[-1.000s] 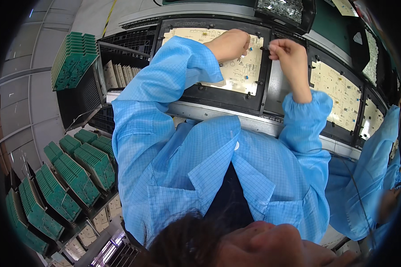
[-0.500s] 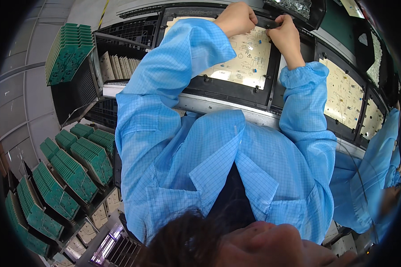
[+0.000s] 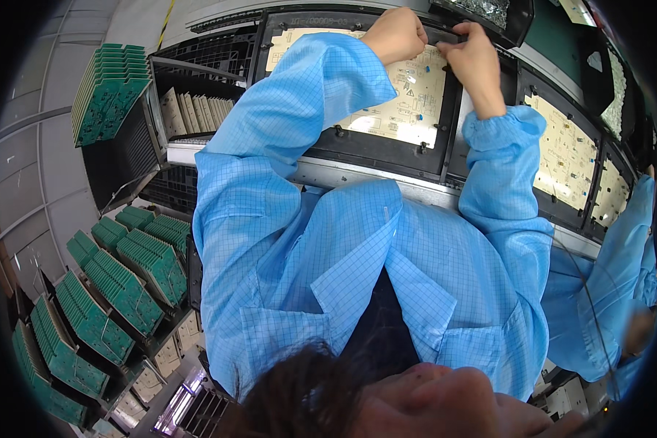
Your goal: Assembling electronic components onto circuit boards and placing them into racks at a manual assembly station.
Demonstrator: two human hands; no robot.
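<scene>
A cream circuit board (image 3: 409, 95) with printed marks and a few small blue parts lies in a black frame fixture (image 3: 372, 144) on the line in front of me. My left hand (image 3: 397, 35) is over the board's far edge, its fingers curled closed; whatever they hold is hidden. At the board's far right corner, my right hand (image 3: 476, 64) has its fingers bent, the thumb low by the corner and the index finger above it on the dark frame. Anything in its grasp is too small to make out. Small black clips sit along the frame's edges.
More framed boards (image 3: 562, 153) continue to the right, near a co-worker's blue sleeve (image 3: 606, 299). A black bin (image 3: 482, 13) stands beyond the frame. Upright cream boards (image 3: 197, 111) fill a rack at left. Green circuit boards (image 3: 109, 95) stand stacked there, with several more racks (image 3: 95, 314) lower left.
My left hand has shifted slightly right and nearer. My right hand has turned a little at the same corner, its wrist moving slightly right. The board stays in its frame.
</scene>
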